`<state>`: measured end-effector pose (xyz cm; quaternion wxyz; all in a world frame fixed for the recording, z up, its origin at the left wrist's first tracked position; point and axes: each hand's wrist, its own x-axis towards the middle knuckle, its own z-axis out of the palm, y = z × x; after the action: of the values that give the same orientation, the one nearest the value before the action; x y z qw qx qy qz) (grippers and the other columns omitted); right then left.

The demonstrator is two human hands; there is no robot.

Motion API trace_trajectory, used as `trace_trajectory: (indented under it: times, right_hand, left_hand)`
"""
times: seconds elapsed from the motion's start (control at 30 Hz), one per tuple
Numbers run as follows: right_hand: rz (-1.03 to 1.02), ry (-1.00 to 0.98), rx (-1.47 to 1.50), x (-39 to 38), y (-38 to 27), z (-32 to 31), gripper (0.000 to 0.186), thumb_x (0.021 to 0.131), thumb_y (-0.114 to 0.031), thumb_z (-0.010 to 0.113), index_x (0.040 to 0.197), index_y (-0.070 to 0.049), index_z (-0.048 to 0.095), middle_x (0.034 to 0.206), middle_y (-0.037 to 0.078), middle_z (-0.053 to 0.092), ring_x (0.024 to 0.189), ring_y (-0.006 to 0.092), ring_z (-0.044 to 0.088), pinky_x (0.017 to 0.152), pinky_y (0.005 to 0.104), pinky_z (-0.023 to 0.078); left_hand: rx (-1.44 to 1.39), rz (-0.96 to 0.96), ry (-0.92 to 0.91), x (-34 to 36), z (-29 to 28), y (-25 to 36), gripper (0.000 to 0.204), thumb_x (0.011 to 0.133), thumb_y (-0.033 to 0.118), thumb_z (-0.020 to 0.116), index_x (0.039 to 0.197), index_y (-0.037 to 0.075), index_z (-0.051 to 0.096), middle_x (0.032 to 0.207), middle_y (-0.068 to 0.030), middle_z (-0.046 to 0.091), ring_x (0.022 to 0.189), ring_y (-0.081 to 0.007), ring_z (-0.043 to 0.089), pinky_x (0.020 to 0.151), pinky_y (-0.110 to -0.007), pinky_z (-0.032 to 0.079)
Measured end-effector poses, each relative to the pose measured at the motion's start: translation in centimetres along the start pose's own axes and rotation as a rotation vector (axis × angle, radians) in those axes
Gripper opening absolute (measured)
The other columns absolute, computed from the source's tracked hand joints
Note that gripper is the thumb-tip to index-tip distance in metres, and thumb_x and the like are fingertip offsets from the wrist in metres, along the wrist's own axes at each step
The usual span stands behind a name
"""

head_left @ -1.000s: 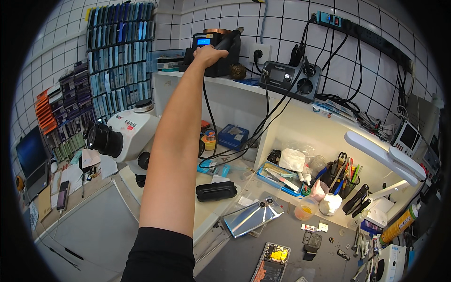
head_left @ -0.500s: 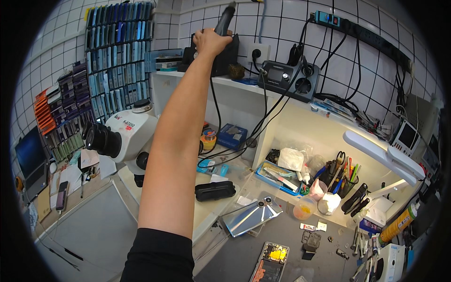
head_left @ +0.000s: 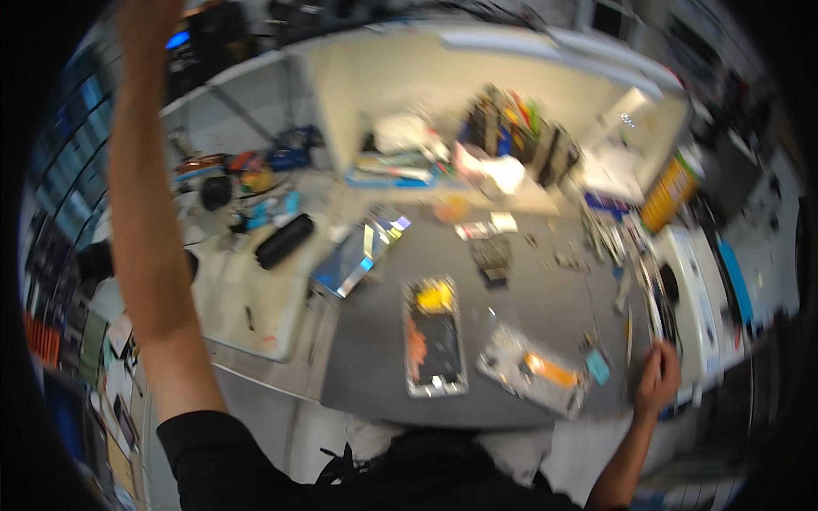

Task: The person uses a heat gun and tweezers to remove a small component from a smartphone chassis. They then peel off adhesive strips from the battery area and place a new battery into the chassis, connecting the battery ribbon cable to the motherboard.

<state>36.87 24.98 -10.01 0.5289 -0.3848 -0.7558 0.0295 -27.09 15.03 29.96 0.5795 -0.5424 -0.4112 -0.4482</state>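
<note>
My left hand is raised at the upper left edge beside a black device with a blue display; its fingers are cut off, so what it holds is hidden. My right hand is low at the mat's right side, fingers curled at thin elongated tools; what it grips is too blurred to name. On the grey mat lie an opened phone, a second phone part with an orange strip and a small cyan block. A shiny blue phone back is at the mat's upper left.
A black case lies on a pale pad. Behind stand tool holders, a white bundle and a lamp. At right are a yellow canister and a white machine; phone racks line the left.
The view has swung down and right, blurring. My left hand, earlier round a dark handle on the shelf, is now cut off at the top edge. My right hand has come into view.
</note>
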Motion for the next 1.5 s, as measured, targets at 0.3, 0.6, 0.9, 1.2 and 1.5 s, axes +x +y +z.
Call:
trace_trajectory:
  times: [0.3,0.6,0.9,1.2,1.5]
  right_hand:
    - [-0.116,0.199,0.53,4.8,-8.1,-3.8,0.027,0.105,-0.001,0.055,0.131,0.006,0.061,0.108,0.011,0.065,0.089,0.0135,0.059,0.078,0.0237,0.048]
    - [-0.112,-0.572,0.545,9.5,-13.1,-1.8,0.06,0.097,-0.032,0.073,0.147,-0.002,0.058,0.139,0.012,0.066,0.129,0.0195,0.061,0.107,0.0361,0.044]
    - [0.06,-0.649,0.65,10.1,-14.3,2.4,0.043,0.097,-0.013,0.072,0.136,-0.001,0.056,0.105,0.003,0.066,0.096,0.0099,0.063,0.09,0.0276,0.053]
    - [0.039,-0.373,0.693,10.0,-13.3,4.9,0.034,0.084,-0.024,0.082,0.102,0.001,0.069,0.074,0.01,0.067,0.065,0.0177,0.063,0.063,0.0336,0.049]
    - [0.006,-0.324,0.81,10.1,-14.0,5.6,0.032,0.081,-0.024,0.081,0.095,0.002,0.069,0.069,0.009,0.064,0.06,0.0182,0.061,0.06,0.0339,0.048]
  left_hand:
    - [0.12,0.466,-0.651,-3.5,-5.9,19.0,0.065,0.077,-0.001,0.083,0.136,0.023,0.069,0.133,-0.0046,0.07,0.118,-0.0291,0.071,0.098,-0.04,0.059]
    - [-0.119,0.759,-0.711,-5.2,-2.6,32.9,0.05,0.067,0.015,0.083,0.115,0.024,0.077,0.116,0.0026,0.068,0.105,-0.0223,0.069,0.078,-0.039,0.06]
    - [-0.156,0.741,-0.639,-6.9,-1.8,34.0,0.053,0.074,0.01,0.087,0.123,0.008,0.067,0.118,-0.0075,0.069,0.107,-0.0281,0.068,0.091,-0.038,0.057]
    - [-0.251,0.565,-0.424,-10.2,-0.1,34.1,0.058,0.076,0.012,0.086,0.125,-0.002,0.06,0.115,-0.0171,0.067,0.104,-0.0359,0.065,0.095,-0.042,0.053]
    - [-0.859,-0.174,-0.301,-15.8,-1.4,36.3,0.048,0.095,-0.005,0.07,0.133,0.005,0.042,0.15,-0.0257,0.051,0.139,-0.0338,0.055,0.107,-0.041,0.05]
